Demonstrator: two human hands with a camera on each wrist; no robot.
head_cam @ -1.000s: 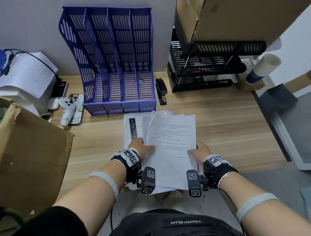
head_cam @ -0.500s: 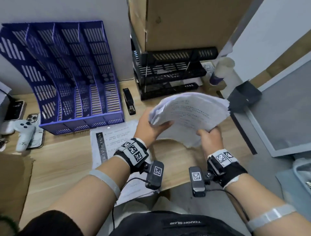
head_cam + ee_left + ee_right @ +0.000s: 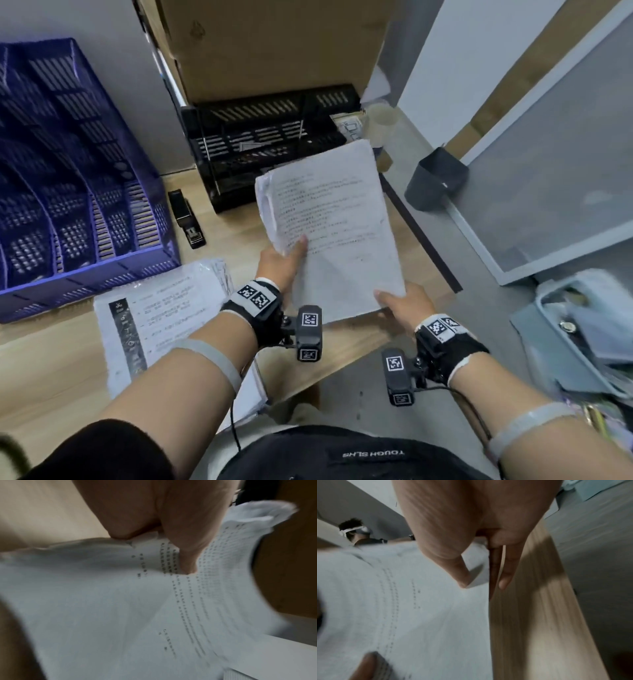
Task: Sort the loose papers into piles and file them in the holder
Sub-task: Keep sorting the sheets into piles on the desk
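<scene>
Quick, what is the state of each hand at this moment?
Left hand: grips the lifted stack of papers at its left edge, thumb on top.
Right hand: pinches the same stack's lower right corner.

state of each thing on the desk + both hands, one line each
held stack of papers: lifted off the desk, gripped by both hands
left hand: pinches stack's left edge
right hand: holds stack's lower right corner
papers on desk: lying flat
blue file holder: slots look empty
stapler: lying closed
</scene>
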